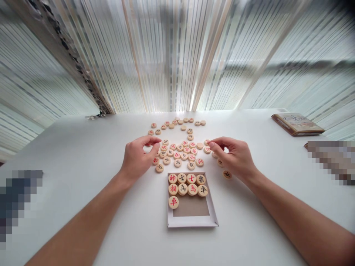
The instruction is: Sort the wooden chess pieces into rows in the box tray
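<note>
Wooden xiangqi pieces with red or black characters lie scattered on the white table (133, 229). My left hand (141, 154) hovers at the left edge of this spread, thumb and index finger slightly apart, and nothing shows between them. At the right edge, my right hand (234, 154) has its thumb and index fingertip pinched at a red-marked xiangqi piece (206, 142); whether the piece is off the table I cannot tell. Between my forearms stands a shallow white box tray (191, 221). Two full rows of pieces and one red-marked piece (173, 202) in the third row lie in it, faces up.
A brown-edged flat box (298, 125) lies at the far right. Near it, a pixelated object (332, 160) sits by the right edge. More loose pieces (183, 128) lie toward the back. String curtains (172, 55) hang behind the table.
</note>
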`<state>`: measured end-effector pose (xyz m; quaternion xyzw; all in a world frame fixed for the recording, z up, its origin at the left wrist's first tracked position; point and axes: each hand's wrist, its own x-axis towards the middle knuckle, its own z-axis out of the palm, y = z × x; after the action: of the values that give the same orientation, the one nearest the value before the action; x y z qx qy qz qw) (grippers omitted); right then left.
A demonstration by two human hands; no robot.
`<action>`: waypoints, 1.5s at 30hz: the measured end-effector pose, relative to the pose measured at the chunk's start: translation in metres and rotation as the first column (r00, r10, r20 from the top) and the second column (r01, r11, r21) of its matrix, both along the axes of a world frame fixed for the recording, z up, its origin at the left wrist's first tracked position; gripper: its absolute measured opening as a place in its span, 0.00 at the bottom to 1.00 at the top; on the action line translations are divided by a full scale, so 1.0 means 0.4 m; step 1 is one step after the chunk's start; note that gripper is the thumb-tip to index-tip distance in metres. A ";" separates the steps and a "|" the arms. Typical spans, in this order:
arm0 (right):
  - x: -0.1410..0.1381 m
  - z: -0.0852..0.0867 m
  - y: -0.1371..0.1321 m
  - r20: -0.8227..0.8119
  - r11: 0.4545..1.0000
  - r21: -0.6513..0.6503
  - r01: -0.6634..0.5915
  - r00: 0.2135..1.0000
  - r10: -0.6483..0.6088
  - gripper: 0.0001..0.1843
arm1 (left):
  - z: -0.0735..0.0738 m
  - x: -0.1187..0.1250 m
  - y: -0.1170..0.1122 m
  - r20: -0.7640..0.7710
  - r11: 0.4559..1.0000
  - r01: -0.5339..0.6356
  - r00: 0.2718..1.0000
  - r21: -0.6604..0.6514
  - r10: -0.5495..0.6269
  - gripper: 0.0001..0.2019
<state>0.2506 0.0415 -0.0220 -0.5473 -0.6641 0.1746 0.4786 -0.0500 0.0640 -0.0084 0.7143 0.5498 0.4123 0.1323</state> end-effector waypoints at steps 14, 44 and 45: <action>-0.001 0.002 0.001 -0.025 0.999 -0.038 0.019 1.000 -0.020 0.14 | 0.003 -0.007 0.005 -0.003 0.999 -0.033 0.999 -0.015 0.033 0.11; -0.131 0.061 0.266 0.361 0.924 -0.318 0.211 0.928 -0.087 0.15 | -0.002 0.006 -0.006 -0.005 0.997 0.080 0.997 -0.023 -0.080 0.10; -0.128 0.064 0.266 0.340 0.929 -0.311 0.202 0.936 -0.089 0.14 | -0.002 0.006 -0.006 0.002 0.996 0.083 0.997 -0.025 -0.083 0.10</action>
<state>0.1996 0.1478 0.0036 -0.6911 -0.6495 0.1592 0.2742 -0.0475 0.0617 -0.0092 0.7347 0.5247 0.3998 0.1583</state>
